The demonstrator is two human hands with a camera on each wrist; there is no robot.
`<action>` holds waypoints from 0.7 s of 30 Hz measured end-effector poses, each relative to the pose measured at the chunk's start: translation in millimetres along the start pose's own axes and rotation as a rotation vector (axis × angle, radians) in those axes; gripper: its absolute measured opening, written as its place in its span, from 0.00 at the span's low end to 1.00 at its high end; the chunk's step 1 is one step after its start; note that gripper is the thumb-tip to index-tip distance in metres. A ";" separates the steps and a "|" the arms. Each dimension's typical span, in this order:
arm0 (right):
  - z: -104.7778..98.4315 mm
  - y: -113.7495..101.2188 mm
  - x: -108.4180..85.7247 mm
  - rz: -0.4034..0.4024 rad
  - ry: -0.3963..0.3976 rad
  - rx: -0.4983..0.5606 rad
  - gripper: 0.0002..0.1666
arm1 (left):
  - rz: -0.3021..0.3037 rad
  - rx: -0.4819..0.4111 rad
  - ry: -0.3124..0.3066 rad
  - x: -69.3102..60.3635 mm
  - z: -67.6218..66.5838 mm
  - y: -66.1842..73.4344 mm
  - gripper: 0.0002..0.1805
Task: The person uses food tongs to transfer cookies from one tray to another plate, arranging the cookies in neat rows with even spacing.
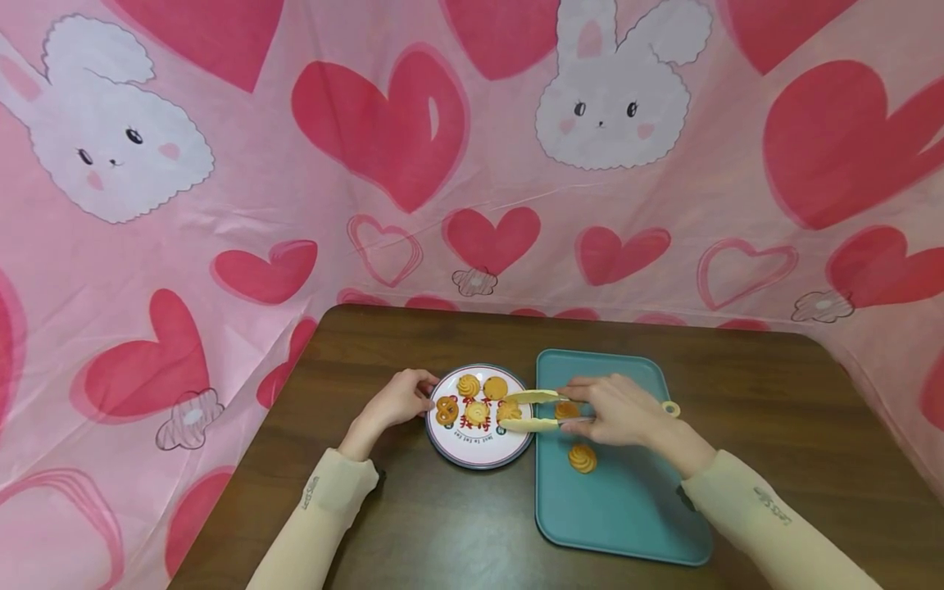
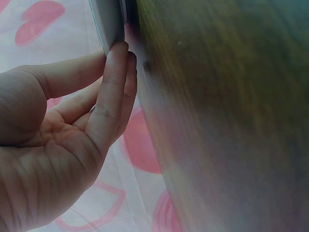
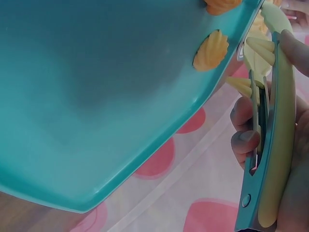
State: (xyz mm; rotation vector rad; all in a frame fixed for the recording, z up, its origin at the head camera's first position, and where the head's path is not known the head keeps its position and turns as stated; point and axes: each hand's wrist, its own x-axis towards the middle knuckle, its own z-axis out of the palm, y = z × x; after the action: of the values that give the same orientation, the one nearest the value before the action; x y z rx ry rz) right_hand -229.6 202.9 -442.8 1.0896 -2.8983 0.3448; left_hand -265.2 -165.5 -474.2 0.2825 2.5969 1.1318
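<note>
My left hand [image 1: 398, 399] pinches the left rim of a round white plate [image 1: 472, 452] with red lettering. In the left wrist view, thumb and fingers meet at the edge of the plate [image 2: 107, 24]. Yellow-tipped tongs [image 1: 529, 425] are gripped in my right hand [image 1: 615, 410], their tips reaching over the plate's right side. Between those tips sits a golden cookie [image 1: 509, 411]; whether they squeeze it I cannot tell. Several other cookies lie on the plate, among them a pretzel-shaped cookie [image 1: 446, 410] and a swirled cookie [image 1: 468, 385].
Right of the plate lies a teal tray [image 1: 619, 508]. It carries a swirled cookie [image 1: 582, 458] and another cookie [image 1: 566, 410] partly behind the tongs. Both stand on a dark wooden table [image 1: 413, 524]; a pink cloth [image 1: 501, 180] with hearts and rabbits hangs behind.
</note>
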 end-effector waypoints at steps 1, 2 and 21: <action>-0.2 -0.1 0.1 0.000 -0.001 0.001 0.32 | 0.001 0.001 0.001 0.2 0.2 -0.1 0.20; -0.3 -0.1 0.0 0.001 -0.002 0.000 0.32 | 0.004 0.001 0.002 0.1 0.2 0.0 0.20; 1.0 0.9 -0.4 0.006 -0.012 0.006 0.33 | 0.007 0.000 0.003 0.1 1.0 -0.4 0.20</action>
State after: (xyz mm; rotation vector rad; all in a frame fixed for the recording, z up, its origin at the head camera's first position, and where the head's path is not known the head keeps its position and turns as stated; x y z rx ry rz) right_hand -229.9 203.6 -444.0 1.0877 -2.9135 0.3485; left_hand -264.9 -165.0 -475.2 0.2902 2.6002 1.1353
